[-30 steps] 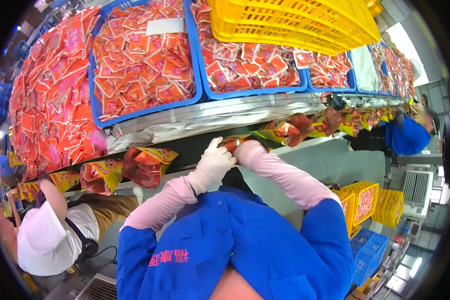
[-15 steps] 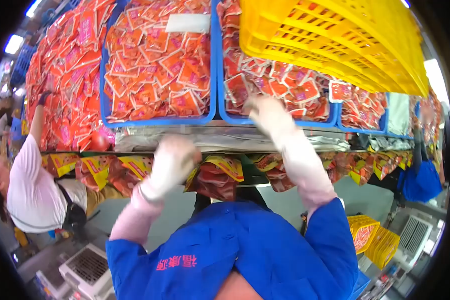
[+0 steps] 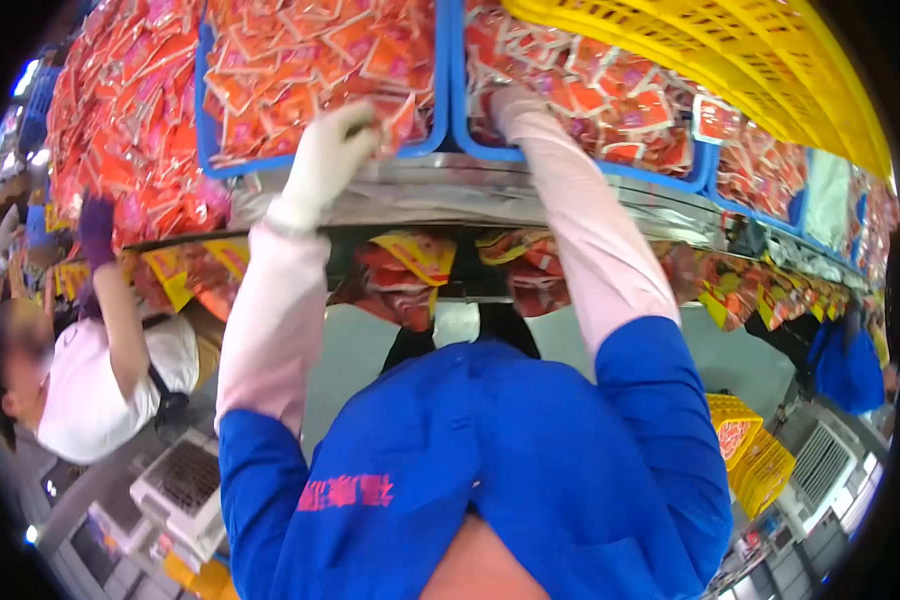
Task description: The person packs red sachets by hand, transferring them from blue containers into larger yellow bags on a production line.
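Note:
My left hand [image 3: 328, 155], in a white glove, hangs over the front edge of the left blue bin [image 3: 270, 165]. Its fingers are curved and apart, close to red packets [image 3: 395, 120]. In the right blue bin [image 3: 620, 178], my right hand [image 3: 516, 110] reaches among red-and-white packets [image 3: 645, 110] near the left wall. Its fingertips are blurred and partly hidden. Below the bins, an open red-and-yellow bag [image 3: 405, 265] hangs from the table edge, with another such bag [image 3: 530, 262] beside it.
Yellow crates [image 3: 730, 60] overhang the bins at the upper right. At the left, a person [image 3: 120, 370] with a purple glove stands by heaped red packets [image 3: 120, 120]. More bags [image 3: 760, 295] line the table edge. Yellow baskets [image 3: 760, 470] stand at the lower right.
My left hand has moved up from beside the hanging bag to the left bin. My right hand has gone further in among the packets. The view has shifted, and the person's gloved hand is lower.

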The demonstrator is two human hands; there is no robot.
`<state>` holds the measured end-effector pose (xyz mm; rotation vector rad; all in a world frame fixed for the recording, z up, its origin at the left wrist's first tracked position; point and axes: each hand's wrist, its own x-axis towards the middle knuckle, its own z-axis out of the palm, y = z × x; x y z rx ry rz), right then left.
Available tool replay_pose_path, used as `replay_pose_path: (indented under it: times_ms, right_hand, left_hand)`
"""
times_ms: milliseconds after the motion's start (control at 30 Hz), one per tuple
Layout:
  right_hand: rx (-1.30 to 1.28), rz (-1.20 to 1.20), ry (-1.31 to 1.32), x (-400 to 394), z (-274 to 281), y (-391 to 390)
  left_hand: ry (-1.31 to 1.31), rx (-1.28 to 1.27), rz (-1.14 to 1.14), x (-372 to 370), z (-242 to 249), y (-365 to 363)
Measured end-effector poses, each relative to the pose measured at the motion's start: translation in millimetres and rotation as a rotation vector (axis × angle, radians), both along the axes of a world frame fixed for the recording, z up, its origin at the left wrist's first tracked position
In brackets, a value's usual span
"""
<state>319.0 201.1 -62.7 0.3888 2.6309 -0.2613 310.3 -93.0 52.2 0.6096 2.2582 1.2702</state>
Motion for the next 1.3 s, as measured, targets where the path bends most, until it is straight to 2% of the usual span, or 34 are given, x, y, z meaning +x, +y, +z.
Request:
replay_pose_path:
  times_ms: [100, 133, 200, 267, 333, 367, 400, 467, 500, 600, 633, 667, 733, 767, 800, 833, 867, 900, 933, 1000, 1067, 1100, 1133, 1167, 1200, 1267, 1300]
  right_hand:
    - [0.09, -0.067, 0.045, -2.6, -10.8, 15.4]
    - [0.042, -0.053, 0.215, 21.9, 32.8, 14.1]
    - [-0.326, -0.131, 0.52, 79.5, 105.8, 20.7]
    - [-0.821, -0.135, 0.484, 146.7, 166.1, 19.0]
    - [-0.882, -0.222, 0.328, 210.3, 204.0, -34.8]
    - [-0.756, -0.05, 0.272, 227.7, 208.5, -52.0]
    - [-0.626, 0.114, 0.22, 234.7, 204.1, -62.8]
    - [-0.362, 0.287, -0.042, 237.4, 147.1, -87.3]
    - [-0.259, 0.336, -0.189, 228.7, 119.4, -104.9]
    - [-0.209, 0.351, -0.349, 201.1, 40.7, -150.1]
    - [-0.219, 0.352, -0.358, 195.3, 26.6, -160.5]
    - [-0.241, 0.344, -0.373, 191.4, 19.1, -168.9]
    - [-0.366, 0.289, -0.403, 183.1, 42.9, -165.5]
    - [-0.499, 0.233, -0.401, 176.0, 87.3, -152.1]
    - [-0.616, 0.155, -0.369, 168.4, 130.5, -132.9]
    - [-0.746, 0.351, 0.093, 168.8, 135.0, -95.1]
    - [-0.57, 0.232, 0.133, 151.8, 156.3, -68.1]
    - [-0.39, 0.113, 0.173, 127.8, 174.8, -36.5]
    - [-0.37, 0.069, 0.379, 107.5, 137.0, 9.9]
    - [-0.213, 0.056, 0.048, 56.2, 103.6, 58.4]
    - [-0.238, 0.267, -0.062, 40.6, 50.7, 60.8]
    - [-0.157, 0.235, -0.128, 33.7, 44.7, 50.2]
    - [-0.08, 0.198, -0.204, 32.5, 36.6, 37.3]
    - [0.026, 0.297, -0.189, 24.1, -5.5, 40.7]
    - [-0.01, 0.314, -0.173, 26.7, -1.0, 43.2]
    - [-0.057, 0.176, -0.025, 34.1, 17.2, 48.4]
    - [-0.052, 0.082, -0.021, 38.9, 65.8, 47.1]
  left_hand:
    - [-0.234, 0.325, -0.078, 91.0, 47.9, 6.2]
    - [-0.311, 0.45, -0.101, 118.6, 51.1, 10.1]
    - [0.167, 0.472, -0.402, 157.8, 47.2, 26.5]
    - [0.474, 0.332, -0.542, 188.1, 11.9, 43.5]
    - [0.752, 0.008, -0.545, 198.5, -31.0, 43.3]
    - [0.694, -0.053, -0.601, 191.6, -26.7, 31.7]
    - [0.752, 0.029, -0.564, 186.8, -26.0, 18.6]
    - [0.958, -0.15, -0.726, 174.2, -18.2, -6.9]
    - [0.997, -0.173, -0.759, 171.5, -29.7, -12.1]
    - [1.01, -0.163, -0.678, 177.4, -35.4, -12.1]
    - [1.046, -0.144, -0.767, 175.1, -29.2, -13.1]
    - [1.017, -0.16, -0.761, 172.8, -28.7, -17.6]
    - [0.872, -0.194, -0.713, 165.3, -16.4, -29.8]
    - [0.811, -0.149, -0.674, 155.5, -3.4, -32.8]
    - [0.71, -0.022, -0.539, 139.9, 3.4, -31.6]
    - [0.678, -0.045, -0.445, 116.5, 21.5, -29.1]
    - [0.644, -0.067, -0.352, 88.3, 34.4, -24.3]
    - [0.633, -0.134, -0.218, 55.4, 24.4, -20.9]
    - [0.617, -0.199, -0.094, 22.1, 6.5, -15.9]
    - [0.323, -0.511, 0.066, -37.4, -35.1, 13.6]
    - [0.277, -0.597, 0.003, -76.9, -127.9, 33.6]
    - [0.233, -0.68, -0.07, -86.6, -153.8, 44.3]
    - [0.32, -0.991, -0.124, -65.6, -106.1, 69.0]
    - [0.344, -1.015, -0.156, -69.7, -117.0, 75.3]
    - [0.366, -1.043, -0.195, -72.1, -123.9, 75.0]
    - [0.263, -0.91, -0.135, -74.8, -113.0, 63.2]
    - [0.305, -0.915, -0.221, -74.4, -92.2, 51.5]
